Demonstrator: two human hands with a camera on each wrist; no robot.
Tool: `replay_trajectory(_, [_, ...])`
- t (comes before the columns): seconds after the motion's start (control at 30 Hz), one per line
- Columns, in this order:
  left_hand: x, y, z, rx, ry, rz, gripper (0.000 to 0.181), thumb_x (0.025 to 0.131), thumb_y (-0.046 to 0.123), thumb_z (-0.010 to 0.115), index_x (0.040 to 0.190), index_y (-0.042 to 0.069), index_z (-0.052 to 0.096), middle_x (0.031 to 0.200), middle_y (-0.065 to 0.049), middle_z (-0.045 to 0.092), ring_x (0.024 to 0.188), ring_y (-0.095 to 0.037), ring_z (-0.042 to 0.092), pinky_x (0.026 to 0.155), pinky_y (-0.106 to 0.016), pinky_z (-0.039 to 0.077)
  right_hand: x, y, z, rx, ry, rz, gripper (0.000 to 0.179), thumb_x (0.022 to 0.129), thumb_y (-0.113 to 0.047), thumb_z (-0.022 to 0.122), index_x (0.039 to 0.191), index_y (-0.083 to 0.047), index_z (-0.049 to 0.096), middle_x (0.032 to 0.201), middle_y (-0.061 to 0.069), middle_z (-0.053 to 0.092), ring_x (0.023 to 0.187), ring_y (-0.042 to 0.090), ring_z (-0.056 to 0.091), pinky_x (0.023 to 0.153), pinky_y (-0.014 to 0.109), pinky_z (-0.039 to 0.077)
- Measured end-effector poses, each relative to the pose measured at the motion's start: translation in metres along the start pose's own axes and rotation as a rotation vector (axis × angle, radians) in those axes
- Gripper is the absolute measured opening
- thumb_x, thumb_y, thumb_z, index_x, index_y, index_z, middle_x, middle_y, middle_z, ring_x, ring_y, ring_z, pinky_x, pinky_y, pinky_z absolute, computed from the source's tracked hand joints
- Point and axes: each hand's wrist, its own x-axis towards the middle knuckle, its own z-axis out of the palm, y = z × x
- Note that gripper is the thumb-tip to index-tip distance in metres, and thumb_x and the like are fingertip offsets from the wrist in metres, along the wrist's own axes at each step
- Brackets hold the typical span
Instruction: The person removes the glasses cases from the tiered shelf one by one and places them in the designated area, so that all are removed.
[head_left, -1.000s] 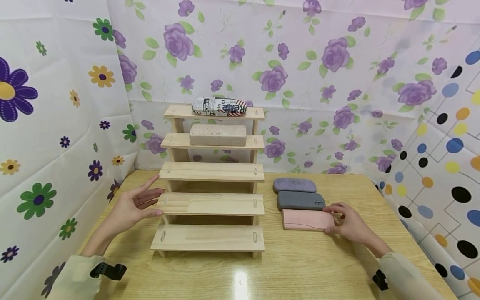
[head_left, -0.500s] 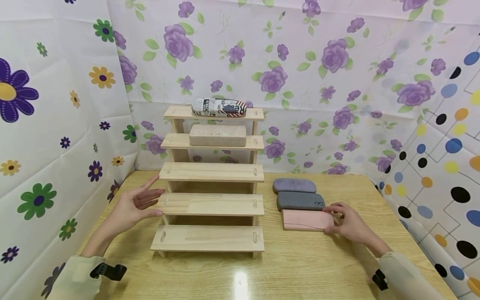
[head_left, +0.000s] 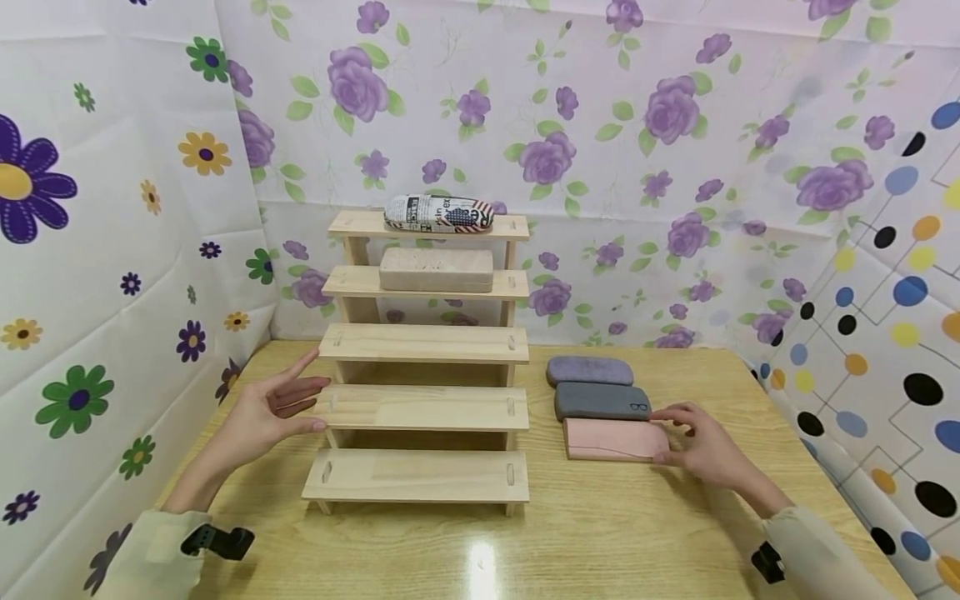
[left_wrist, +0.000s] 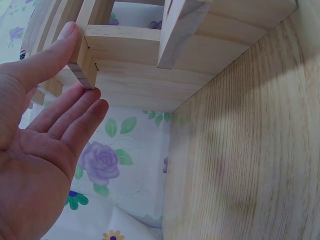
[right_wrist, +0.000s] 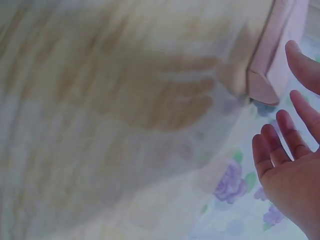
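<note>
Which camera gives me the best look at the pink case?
The head view: it shows the pink case lying on the table, most of its top visible, with the right hand at its right end. The right wrist view catches only one end, cut off by the frame; the left wrist view doesn't show it.

The 5-tier rack (head_left: 427,342) looks like smooth, matt wood, the table (head_left: 622,533) glossy wood-grain, the pink case (head_left: 609,439) smooth, the purple case (head_left: 589,370) matt and cloth-like.
</note>
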Motion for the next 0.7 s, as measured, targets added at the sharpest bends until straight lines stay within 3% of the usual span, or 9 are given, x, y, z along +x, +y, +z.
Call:
replay_trajectory(0.23, [0.000,0.000,0.000,0.001,0.002,-0.002,0.101,0.084,-0.002,0.087,0.167,0.019,0.034,0.139,-0.028,0.063,0.125,-0.008,0.063,0.099,-0.030,0.056,0.004,-0.017,-0.011,-0.012,0.026,-0.025,0.058,0.086,-0.011,0.090,0.138,-0.003,0.067,0.130,0.016,0.063,0.108,0.038,0.058,0.084,0.054,0.054])
replay_trajectory(0.47, [0.001,0.000,0.000,-0.019,-0.003,0.003,0.101,0.084,-0.005,0.087,0.167,0.017,0.034,0.140,-0.030,0.061,0.126,-0.008,0.063,0.100,-0.033,0.057,0.017,-0.049,-0.018,-0.004,0.038,-0.067,0.053,0.090,-0.018,0.088,0.138,-0.006,0.067,0.128,0.014,0.066,0.106,0.026,0.060,0.086,0.044,0.055])
replay_trajectory(0.7, [0.000,0.001,0.000,-0.008,0.000,-0.001,0.100,0.085,-0.002,0.087,0.167,0.018,0.034,0.140,-0.028,0.063,0.123,-0.011,0.065,0.101,-0.030,0.056,0.037,-0.081,-0.021,0.020,0.011,-0.056,0.053,0.090,-0.025,0.088,0.137,-0.009,0.068,0.132,0.011,0.067,0.112,0.033,0.063,0.094,0.053,0.055])
